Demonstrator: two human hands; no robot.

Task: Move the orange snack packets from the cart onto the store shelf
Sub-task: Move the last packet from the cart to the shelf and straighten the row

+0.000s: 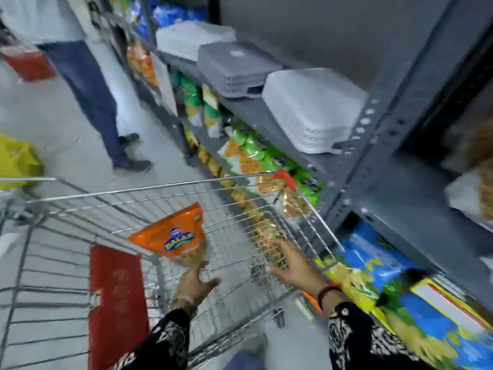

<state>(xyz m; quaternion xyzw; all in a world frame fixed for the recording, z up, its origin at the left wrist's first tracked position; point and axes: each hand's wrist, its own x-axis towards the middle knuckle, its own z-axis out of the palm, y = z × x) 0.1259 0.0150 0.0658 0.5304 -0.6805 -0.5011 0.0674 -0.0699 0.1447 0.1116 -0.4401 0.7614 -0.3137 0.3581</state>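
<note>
An orange snack packet (170,237) is being held up inside the wire cart (234,265), tilted, with its printed face turned toward the camera and its top corner pointing up and away. It is being gripped at its lower edge by the left hand (196,283) — the fingertips are closed on the clear bottom part of the packet, while the thumb is spread out to the side. The packet is sitting directly above that hand and well inside the cart's rim.

The right hand (289,264) is being held open over the right side of the cart, fingers spread and nothing gripped; it is lying near the cart's right wall, apart from the packet. Both wrists are ringed with bangles, and patterned black sleeves (354,340) are being shown at the bottom edge.

To the left of the packet, a red flap (116,305) is hanging inside the cart. Just beyond the cart's right side, the grey store shelf (384,182) is being seen, stacked with green and orange packets (256,158) at the level of the cart's far rim and blue-and-yellow packs (394,287) lower down — nearest the right hand. Grey trays (312,110) are lying upside down on the shelf board above the cart. Past the cart's far-left corner, another person's legs (96,102) are standing on the floor. The whole view is being blurred by motion.
</note>
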